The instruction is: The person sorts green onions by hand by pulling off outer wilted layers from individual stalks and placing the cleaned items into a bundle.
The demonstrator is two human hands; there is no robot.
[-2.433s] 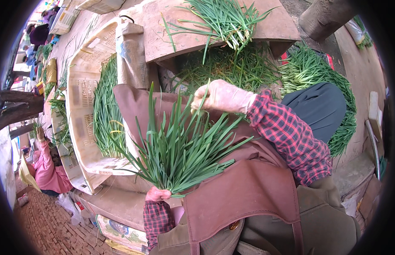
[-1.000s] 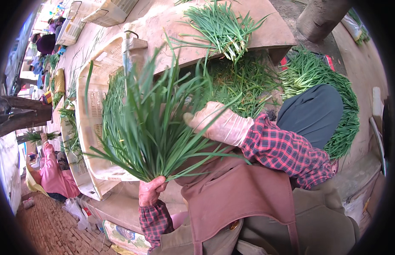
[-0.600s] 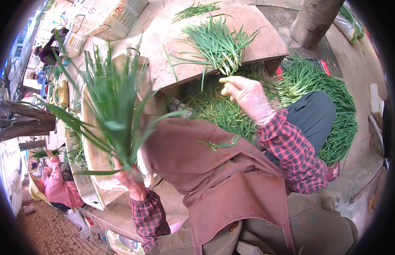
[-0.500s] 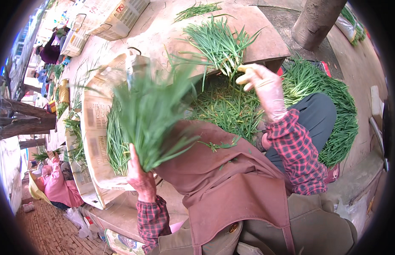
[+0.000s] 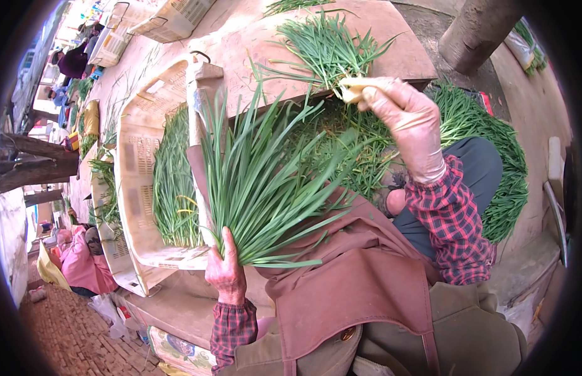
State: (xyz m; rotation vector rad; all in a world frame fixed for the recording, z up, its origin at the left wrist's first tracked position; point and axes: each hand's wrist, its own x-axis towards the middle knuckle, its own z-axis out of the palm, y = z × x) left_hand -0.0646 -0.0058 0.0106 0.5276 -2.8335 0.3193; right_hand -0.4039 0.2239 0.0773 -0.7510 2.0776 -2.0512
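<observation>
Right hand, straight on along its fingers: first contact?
Probably the stem ends of the leafy green bunch on the low board. The right hand's fingertips point left and overlap that spot in the picture; depth is unclear, so they might pass above it.
</observation>
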